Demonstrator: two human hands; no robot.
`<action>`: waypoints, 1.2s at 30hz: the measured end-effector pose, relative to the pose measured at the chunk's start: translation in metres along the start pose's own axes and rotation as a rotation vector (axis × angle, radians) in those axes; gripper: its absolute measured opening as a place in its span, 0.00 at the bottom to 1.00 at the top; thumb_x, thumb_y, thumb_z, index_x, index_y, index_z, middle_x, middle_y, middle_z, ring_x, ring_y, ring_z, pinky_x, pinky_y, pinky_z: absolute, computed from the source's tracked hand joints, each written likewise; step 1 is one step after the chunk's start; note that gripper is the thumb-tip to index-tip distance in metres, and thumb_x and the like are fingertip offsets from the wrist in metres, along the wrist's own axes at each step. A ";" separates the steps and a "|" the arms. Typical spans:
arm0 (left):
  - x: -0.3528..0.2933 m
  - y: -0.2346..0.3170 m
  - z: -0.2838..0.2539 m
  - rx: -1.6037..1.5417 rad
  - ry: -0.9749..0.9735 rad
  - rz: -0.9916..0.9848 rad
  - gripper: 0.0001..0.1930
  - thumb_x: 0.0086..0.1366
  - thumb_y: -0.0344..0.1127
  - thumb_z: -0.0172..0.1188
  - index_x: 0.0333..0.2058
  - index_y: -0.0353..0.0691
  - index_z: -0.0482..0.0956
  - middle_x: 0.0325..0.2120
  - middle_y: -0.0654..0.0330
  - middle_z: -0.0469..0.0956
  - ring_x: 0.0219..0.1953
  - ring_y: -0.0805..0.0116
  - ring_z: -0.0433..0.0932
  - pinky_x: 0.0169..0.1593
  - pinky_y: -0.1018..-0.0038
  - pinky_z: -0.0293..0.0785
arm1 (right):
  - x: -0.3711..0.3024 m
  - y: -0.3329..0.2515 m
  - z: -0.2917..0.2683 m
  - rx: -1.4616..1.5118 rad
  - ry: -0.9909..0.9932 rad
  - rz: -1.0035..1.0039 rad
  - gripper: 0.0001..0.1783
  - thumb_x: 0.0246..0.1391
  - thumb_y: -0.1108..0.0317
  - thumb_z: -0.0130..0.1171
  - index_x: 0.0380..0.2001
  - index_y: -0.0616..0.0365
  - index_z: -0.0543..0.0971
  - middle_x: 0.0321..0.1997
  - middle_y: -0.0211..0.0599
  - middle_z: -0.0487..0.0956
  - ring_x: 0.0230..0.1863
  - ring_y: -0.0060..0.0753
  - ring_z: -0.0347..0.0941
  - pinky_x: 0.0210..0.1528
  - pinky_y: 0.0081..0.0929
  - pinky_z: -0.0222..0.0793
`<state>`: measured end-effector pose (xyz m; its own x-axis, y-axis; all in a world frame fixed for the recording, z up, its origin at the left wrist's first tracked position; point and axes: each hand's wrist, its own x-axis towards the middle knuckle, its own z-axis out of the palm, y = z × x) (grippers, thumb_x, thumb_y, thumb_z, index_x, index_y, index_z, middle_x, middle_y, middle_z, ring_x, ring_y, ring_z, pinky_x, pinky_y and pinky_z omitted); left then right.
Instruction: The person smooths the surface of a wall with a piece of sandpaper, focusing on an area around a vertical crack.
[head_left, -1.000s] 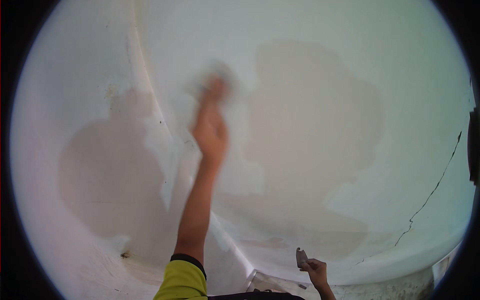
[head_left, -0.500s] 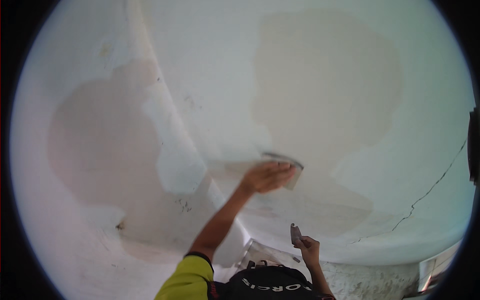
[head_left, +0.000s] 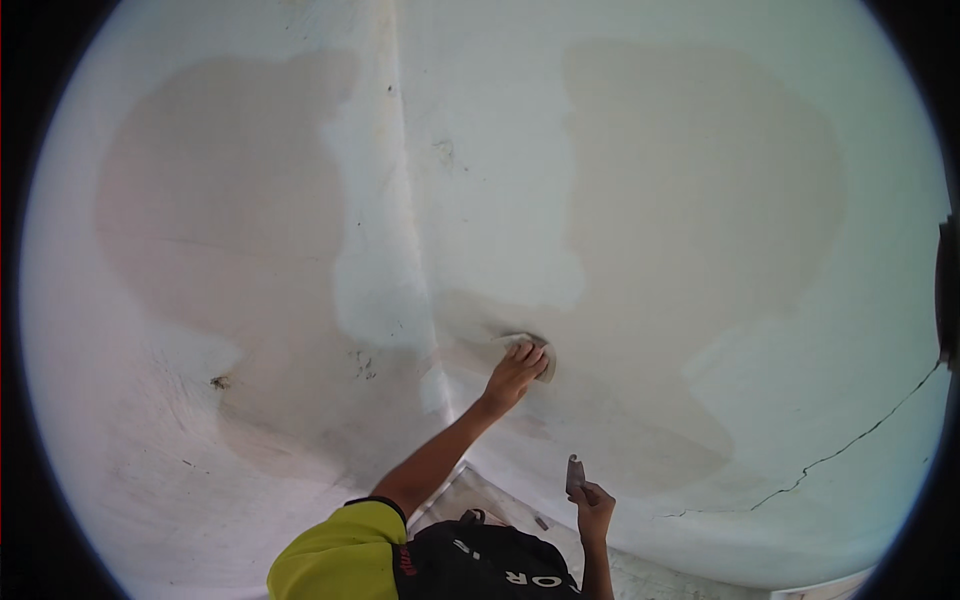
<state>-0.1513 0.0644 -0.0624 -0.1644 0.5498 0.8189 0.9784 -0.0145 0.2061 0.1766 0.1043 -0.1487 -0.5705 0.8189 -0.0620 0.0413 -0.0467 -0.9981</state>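
My left hand (head_left: 516,375) presses a pale, curved sheet that looks like sandpaper (head_left: 547,364) against the wall, just right of the inner corner. Its fingers are bent over the sheet, and a dark shadow lies along the upper edge. Lower and to the right, my right hand (head_left: 593,508) is closed around a small folded grey-brown piece (head_left: 575,473), which stands upright with a curled top. That hand is apart from the wall; whether its piece is also sandpaper I cannot tell.
Two pale walls meet at a corner ridge (head_left: 412,200). Large greyish patches mark the left wall (head_left: 230,180) and the right wall (head_left: 700,180). A crack (head_left: 850,445) runs across the lower right wall. A small dark block (head_left: 542,522) lies on the floor near the wall's base.
My left hand has moved the sheet left and slightly down along the wall, closer to the corner. My right hand still holds the small piece. The view has turned, with the corner ridge now more upright.
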 end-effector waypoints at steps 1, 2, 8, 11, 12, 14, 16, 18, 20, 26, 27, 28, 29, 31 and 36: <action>-0.003 0.004 -0.002 -0.037 0.086 0.008 0.19 0.59 0.20 0.58 0.49 0.36 0.79 0.53 0.51 0.76 0.57 0.52 0.74 0.61 0.58 0.69 | 0.001 -0.004 0.001 -0.010 -0.002 -0.001 0.09 0.55 0.78 0.61 0.38 0.73 0.80 0.33 0.44 0.83 0.34 0.29 0.81 0.38 0.27 0.80; -0.006 0.006 -0.005 -0.072 0.170 0.015 0.19 0.58 0.20 0.58 0.50 0.36 0.79 0.54 0.51 0.75 0.59 0.53 0.72 0.63 0.59 0.68 | 0.001 -0.007 0.002 -0.029 -0.018 -0.002 0.09 0.56 0.78 0.61 0.39 0.73 0.80 0.33 0.44 0.83 0.34 0.29 0.81 0.38 0.27 0.80; 0.179 -0.016 -0.142 -0.196 0.650 -0.154 0.24 0.70 0.18 0.39 0.65 0.23 0.57 0.64 0.41 0.63 0.65 0.53 0.66 0.69 0.66 0.58 | 0.014 -0.004 -0.007 -0.038 0.004 -0.047 0.09 0.55 0.80 0.61 0.39 0.74 0.80 0.33 0.42 0.83 0.34 0.29 0.80 0.39 0.27 0.78; 0.184 -0.027 -0.155 -0.114 0.732 -0.188 0.24 0.70 0.18 0.41 0.64 0.27 0.61 0.62 0.45 0.68 0.68 0.52 0.61 0.70 0.59 0.53 | 0.023 -0.006 -0.016 -0.050 0.027 -0.098 0.09 0.56 0.79 0.60 0.40 0.72 0.79 0.34 0.40 0.82 0.34 0.28 0.80 0.38 0.27 0.79; 0.176 -0.029 -0.143 -0.040 0.733 -0.146 0.24 0.69 0.18 0.40 0.63 0.26 0.62 0.61 0.45 0.68 0.68 0.51 0.61 0.71 0.58 0.52 | 0.023 -0.011 -0.017 -0.051 0.044 -0.095 0.09 0.56 0.79 0.60 0.40 0.72 0.79 0.34 0.40 0.82 0.34 0.28 0.80 0.38 0.27 0.79; 0.111 -0.023 -0.088 -0.083 0.633 -0.238 0.24 0.67 0.16 0.40 0.62 0.25 0.64 0.62 0.42 0.67 0.68 0.48 0.59 0.71 0.55 0.50 | 0.024 -0.010 -0.024 -0.006 0.059 -0.106 0.09 0.57 0.78 0.60 0.40 0.71 0.79 0.34 0.41 0.82 0.34 0.28 0.80 0.38 0.27 0.79; 0.023 -0.005 -0.033 -0.084 0.491 -0.257 0.27 0.62 0.10 0.38 0.61 0.25 0.64 0.63 0.40 0.64 0.69 0.47 0.58 0.71 0.56 0.50 | 0.023 -0.012 -0.020 -0.026 0.064 -0.060 0.09 0.57 0.77 0.59 0.40 0.71 0.79 0.34 0.41 0.82 0.34 0.28 0.80 0.38 0.27 0.79; -0.042 0.016 0.000 -0.256 0.324 -0.258 0.30 0.58 0.08 0.39 0.60 0.28 0.68 0.62 0.41 0.66 0.69 0.48 0.58 0.71 0.57 0.53 | 0.020 -0.020 -0.008 -0.005 0.065 -0.021 0.09 0.57 0.77 0.60 0.40 0.72 0.79 0.33 0.41 0.82 0.34 0.28 0.80 0.38 0.27 0.79; -0.027 0.045 -0.003 -0.277 0.162 -0.267 0.28 0.60 0.10 0.46 0.59 0.35 0.72 0.62 0.48 0.68 0.69 0.51 0.60 0.70 0.57 0.56 | 0.019 -0.017 -0.015 -0.050 0.042 -0.018 0.09 0.57 0.76 0.60 0.40 0.72 0.79 0.33 0.41 0.83 0.34 0.27 0.80 0.38 0.26 0.79; 0.193 0.037 -0.113 -0.021 0.320 0.333 0.23 0.64 0.20 0.52 0.58 0.43 0.75 0.60 0.56 0.72 0.65 0.55 0.67 0.67 0.56 0.63 | 0.020 -0.017 0.002 -0.014 0.053 -0.032 0.10 0.57 0.76 0.60 0.40 0.73 0.80 0.33 0.42 0.83 0.34 0.28 0.80 0.39 0.26 0.79; 0.231 0.037 -0.139 0.020 0.378 0.372 0.24 0.64 0.18 0.51 0.58 0.41 0.74 0.60 0.55 0.72 0.65 0.54 0.67 0.67 0.55 0.62 | 0.019 -0.019 0.005 -0.017 0.049 -0.039 0.10 0.57 0.76 0.60 0.39 0.73 0.80 0.33 0.41 0.83 0.34 0.27 0.80 0.38 0.25 0.78; 0.256 0.041 -0.160 0.071 0.438 0.411 0.25 0.63 0.17 0.50 0.59 0.40 0.73 0.60 0.54 0.71 0.65 0.53 0.66 0.68 0.55 0.61 | 0.018 -0.019 0.008 -0.008 0.054 -0.050 0.10 0.57 0.76 0.60 0.39 0.73 0.80 0.33 0.41 0.83 0.34 0.27 0.80 0.38 0.25 0.78; 0.266 0.048 -0.159 0.053 0.445 0.428 0.25 0.63 0.17 0.50 0.59 0.40 0.73 0.60 0.54 0.71 0.65 0.53 0.66 0.68 0.55 0.61 | 0.017 -0.017 0.006 -0.026 0.069 -0.036 0.09 0.57 0.76 0.60 0.39 0.73 0.80 0.33 0.41 0.83 0.33 0.27 0.80 0.38 0.25 0.78; 0.270 0.066 -0.148 -0.033 0.578 0.228 0.25 0.62 0.15 0.49 0.58 0.36 0.73 0.60 0.52 0.71 0.66 0.49 0.65 0.68 0.54 0.58 | 0.010 -0.015 0.004 -0.034 0.101 0.005 0.09 0.57 0.76 0.61 0.39 0.73 0.80 0.32 0.40 0.83 0.33 0.27 0.80 0.39 0.25 0.78; 0.113 0.060 -0.041 0.047 0.170 0.246 0.16 0.60 0.29 0.63 0.48 0.41 0.81 0.51 0.56 0.79 0.55 0.53 0.75 0.56 0.57 0.71 | -0.008 -0.005 -0.002 0.015 0.148 0.003 0.09 0.57 0.76 0.61 0.38 0.73 0.80 0.32 0.40 0.83 0.33 0.26 0.80 0.39 0.25 0.78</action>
<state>-0.1167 0.0920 0.0643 0.0639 0.3866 0.9200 0.9955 -0.0889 -0.0318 0.1825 0.0994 -0.1434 -0.4429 0.8943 -0.0642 0.0299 -0.0568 -0.9979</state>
